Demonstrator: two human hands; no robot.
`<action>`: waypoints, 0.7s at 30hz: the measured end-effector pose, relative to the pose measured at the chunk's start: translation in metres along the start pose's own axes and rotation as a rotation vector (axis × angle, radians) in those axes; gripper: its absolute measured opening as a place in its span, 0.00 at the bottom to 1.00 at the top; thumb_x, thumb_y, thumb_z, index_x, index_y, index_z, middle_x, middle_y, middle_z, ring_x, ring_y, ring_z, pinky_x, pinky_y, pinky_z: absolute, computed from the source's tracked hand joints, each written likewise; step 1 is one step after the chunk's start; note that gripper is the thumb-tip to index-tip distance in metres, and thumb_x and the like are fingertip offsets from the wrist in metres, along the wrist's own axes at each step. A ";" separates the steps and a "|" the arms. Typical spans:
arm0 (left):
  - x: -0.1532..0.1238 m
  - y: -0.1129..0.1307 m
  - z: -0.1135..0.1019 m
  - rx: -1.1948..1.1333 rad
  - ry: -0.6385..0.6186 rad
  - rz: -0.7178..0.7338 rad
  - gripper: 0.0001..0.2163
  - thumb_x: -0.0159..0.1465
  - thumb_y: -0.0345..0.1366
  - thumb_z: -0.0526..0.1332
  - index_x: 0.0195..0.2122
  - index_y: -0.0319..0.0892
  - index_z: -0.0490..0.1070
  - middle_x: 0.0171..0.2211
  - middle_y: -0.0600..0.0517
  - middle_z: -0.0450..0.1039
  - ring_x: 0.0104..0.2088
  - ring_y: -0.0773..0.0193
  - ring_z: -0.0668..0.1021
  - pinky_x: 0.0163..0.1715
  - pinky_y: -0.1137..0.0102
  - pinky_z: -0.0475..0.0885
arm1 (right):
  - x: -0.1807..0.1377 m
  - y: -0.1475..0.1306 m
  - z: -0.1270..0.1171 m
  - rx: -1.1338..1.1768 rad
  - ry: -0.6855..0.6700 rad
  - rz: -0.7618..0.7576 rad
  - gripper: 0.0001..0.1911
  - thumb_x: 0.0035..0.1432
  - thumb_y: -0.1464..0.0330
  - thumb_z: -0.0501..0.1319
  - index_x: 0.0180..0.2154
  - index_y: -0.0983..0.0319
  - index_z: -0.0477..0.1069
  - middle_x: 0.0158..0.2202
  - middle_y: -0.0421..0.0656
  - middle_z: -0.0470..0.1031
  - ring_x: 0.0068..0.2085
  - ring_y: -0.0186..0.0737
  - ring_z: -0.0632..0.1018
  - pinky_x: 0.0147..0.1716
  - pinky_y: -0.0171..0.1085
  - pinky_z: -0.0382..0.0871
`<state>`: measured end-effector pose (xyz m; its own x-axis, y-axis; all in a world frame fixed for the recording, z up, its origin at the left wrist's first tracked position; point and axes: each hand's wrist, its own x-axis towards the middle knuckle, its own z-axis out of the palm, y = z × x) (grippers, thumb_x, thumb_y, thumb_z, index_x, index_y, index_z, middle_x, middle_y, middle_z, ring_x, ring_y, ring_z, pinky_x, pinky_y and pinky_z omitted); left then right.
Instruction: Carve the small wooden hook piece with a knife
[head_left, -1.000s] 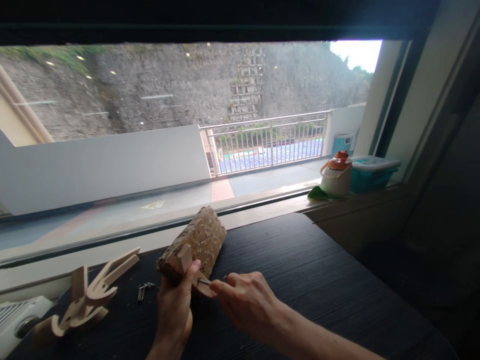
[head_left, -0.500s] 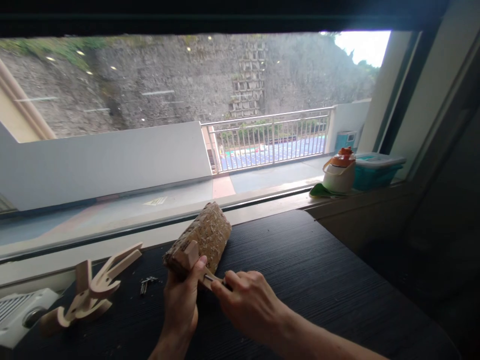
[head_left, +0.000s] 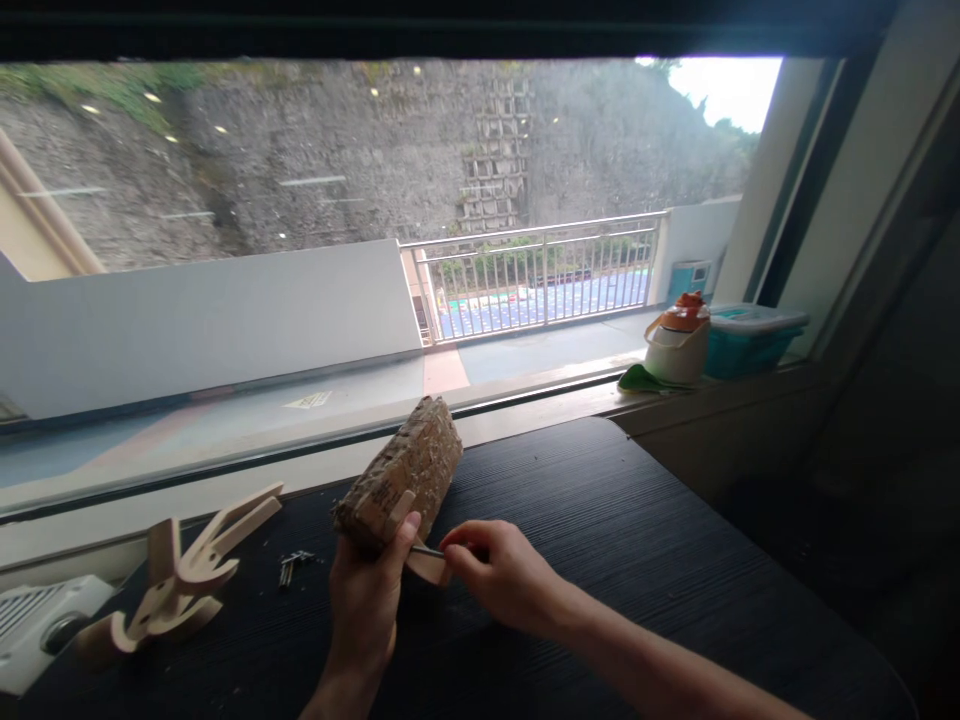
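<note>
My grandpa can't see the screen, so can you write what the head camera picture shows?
The left hand holds a pale wooden piece at a rough brown block, while the right hand pinches a thin rod by the wood, above a dark table. Curved wooden parts and small metal bits lie to the left, before a big window.

dark print [head_left: 387,490] on brown block [head_left: 420,450], yellowish floor sign [head_left: 307,400], neither legible
</note>
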<state>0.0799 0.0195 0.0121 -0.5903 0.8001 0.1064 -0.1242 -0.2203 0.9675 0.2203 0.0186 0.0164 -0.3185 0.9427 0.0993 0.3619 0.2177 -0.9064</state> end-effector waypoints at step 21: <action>0.007 0.011 0.000 -0.241 0.022 -0.268 0.16 0.56 0.24 0.63 0.43 0.49 0.74 0.34 0.56 0.75 0.32 0.71 0.76 0.31 0.77 0.73 | -0.013 -0.008 -0.011 -0.542 0.146 -0.430 0.11 0.54 0.68 0.54 0.40 0.57 0.70 0.30 0.38 0.74 0.29 0.33 0.73 0.29 0.32 0.58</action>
<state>0.0746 0.0222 0.0237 -0.5277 0.8359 -0.1512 -0.4600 -0.1316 0.8781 0.2313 0.0070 0.0273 -0.4241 0.7607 0.4914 0.6277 0.6381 -0.4460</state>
